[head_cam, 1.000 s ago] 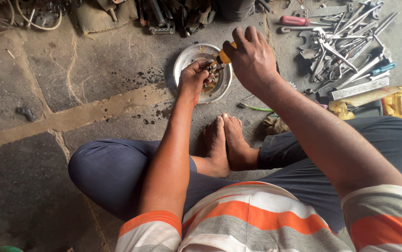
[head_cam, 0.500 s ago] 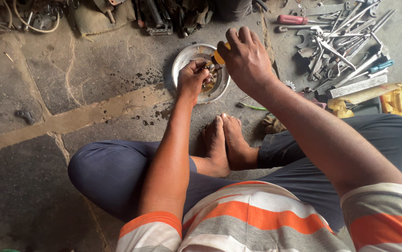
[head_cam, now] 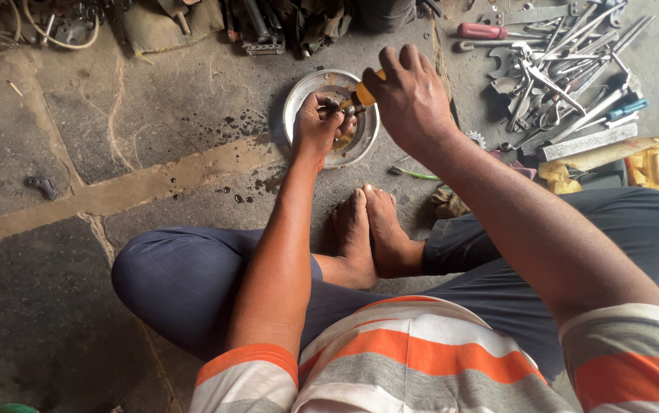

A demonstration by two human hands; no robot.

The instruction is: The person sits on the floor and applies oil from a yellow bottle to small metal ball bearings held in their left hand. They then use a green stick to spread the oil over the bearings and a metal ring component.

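I sit cross-legged on the stone floor (head_cam: 153,130), and both my hands meet over the round metal bowl (head_cam: 299,95) in the upper middle of the frame. My left hand (head_cam: 316,126) is curled shut, fingers pinching a small dark part (head_cam: 339,107) just above the bowl; my right hand (head_cam: 410,95) is closed around a yellow-handled tool (head_cam: 364,95), its tip pointed at that part. I judge the chief risk to be a slip: the bowl looks wet with some brownish liquid, so the part may be slick, and if the tip skids off it could jab my left fingers or flick the piece out onto the floor, where dark spots and grit would make it hard to find. Leaning on the tool could also tip the shallow bowl and spill what is in it toward my bare feet (head_cam: 371,237), just below. The tool's working end is hidden behind my fingers, so I cannot tell what kind of tip it has, nor exactly what the part is. The heap of spanners (head_cam: 559,76) at the upper right is cut off by the frame edge, and the clutter along the top is too dark to make out.
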